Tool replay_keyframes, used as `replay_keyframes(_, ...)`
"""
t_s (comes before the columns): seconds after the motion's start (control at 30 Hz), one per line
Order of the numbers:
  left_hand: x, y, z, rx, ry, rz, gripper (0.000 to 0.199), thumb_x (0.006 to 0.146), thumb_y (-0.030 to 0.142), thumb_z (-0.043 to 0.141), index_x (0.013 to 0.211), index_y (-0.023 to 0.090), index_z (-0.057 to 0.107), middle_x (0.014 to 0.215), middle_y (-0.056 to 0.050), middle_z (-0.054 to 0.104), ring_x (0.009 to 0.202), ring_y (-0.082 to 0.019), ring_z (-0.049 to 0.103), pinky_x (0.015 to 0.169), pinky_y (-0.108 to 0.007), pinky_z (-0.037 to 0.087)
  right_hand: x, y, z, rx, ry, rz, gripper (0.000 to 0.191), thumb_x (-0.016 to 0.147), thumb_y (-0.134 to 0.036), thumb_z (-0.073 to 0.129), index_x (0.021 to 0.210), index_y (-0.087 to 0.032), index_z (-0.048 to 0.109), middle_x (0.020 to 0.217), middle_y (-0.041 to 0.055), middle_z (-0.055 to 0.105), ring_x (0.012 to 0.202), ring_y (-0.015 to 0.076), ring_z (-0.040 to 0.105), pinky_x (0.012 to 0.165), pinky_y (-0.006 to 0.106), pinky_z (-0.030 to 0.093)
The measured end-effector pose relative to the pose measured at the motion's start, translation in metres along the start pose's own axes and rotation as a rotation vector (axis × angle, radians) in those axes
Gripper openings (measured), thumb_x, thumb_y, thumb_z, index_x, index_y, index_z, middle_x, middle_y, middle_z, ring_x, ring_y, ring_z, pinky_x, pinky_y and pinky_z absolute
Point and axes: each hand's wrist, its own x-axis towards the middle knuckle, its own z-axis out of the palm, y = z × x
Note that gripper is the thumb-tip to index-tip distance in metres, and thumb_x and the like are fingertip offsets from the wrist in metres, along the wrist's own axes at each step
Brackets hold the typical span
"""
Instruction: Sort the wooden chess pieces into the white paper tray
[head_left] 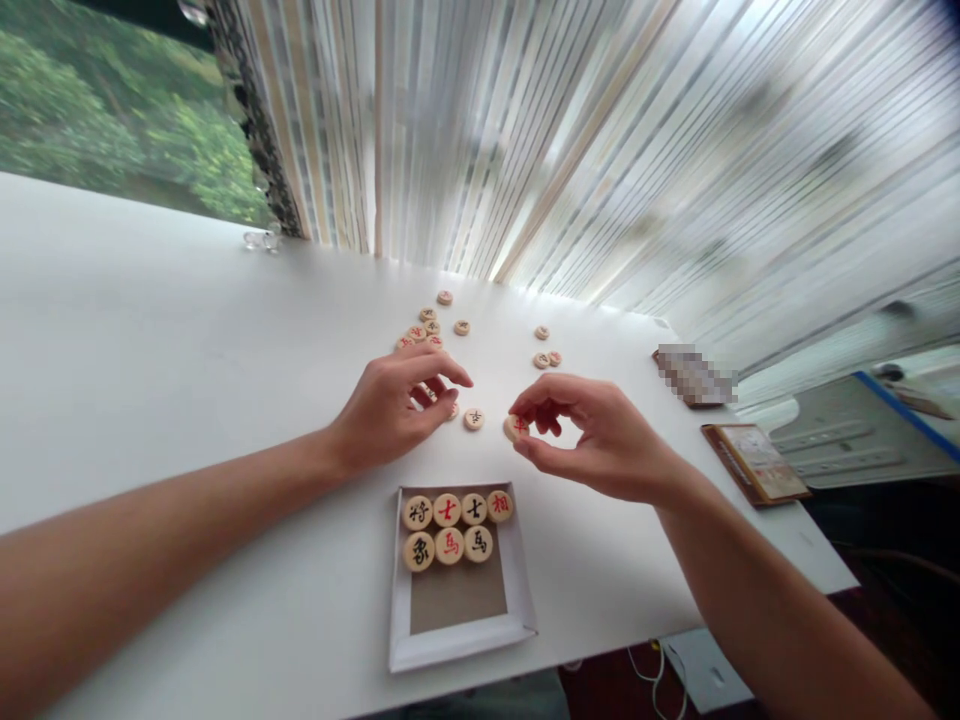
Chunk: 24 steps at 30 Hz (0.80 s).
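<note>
Between the thumb and fingers of my right hand (589,435) is a round wooden xiangqi piece (516,428) with a red character. My left hand (401,405) hovers over several loose pieces, thumb and index finger apart, partly hiding them. Just right of its thumb lies a piece with a black character (473,419). Nearer to me stands a shallow white box (465,650). Inside it several pieces sit face up in two rows: a full top row with the red elephant piece (499,506) at its right end, and a second row ending with a black horse piece (478,544).
More pieces (462,327) are scattered toward the back of the white table (225,400), three of them at the right (541,360). A brown-edged booklet or box (756,463) lies at the right edge. Striped curtains (480,130) hang behind.
</note>
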Motion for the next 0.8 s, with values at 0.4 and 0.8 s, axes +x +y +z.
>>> replay_keyframes(0.4, 0.000, -0.002, 0.001, 0.016, -0.001, 0.026, 0.013, 0.086, 0.008, 0.070, 0.095, 0.013, 0.078, 0.093, -0.004, 0.072, 0.070, -0.009, 0.072, 0.062, -0.017, 0.060, -0.076, -0.027, 0.023, 0.012, -0.082, 0.062, 0.020, 0.081, -0.010, 0.075, 0.097, -0.020, 0.070, 0.084, -0.0019, 0.067, 0.073, 0.0117, 0.056, 0.068, 0.023, 0.047)
replay_keyframes(0.8, 0.000, -0.003, 0.002, 0.024, -0.016, 0.059, 0.013, 0.086, 0.008, 0.069, 0.094, 0.013, 0.078, 0.092, -0.005, 0.074, 0.069, -0.010, 0.071, 0.061, -0.019, 0.059, -0.079, -0.043, 0.044, -0.065, -0.201, 0.214, 0.015, 0.088, -0.012, 0.069, 0.099, -0.020, 0.076, 0.085, 0.0010, 0.068, 0.075, 0.0144, 0.063, 0.070, 0.025, 0.048)
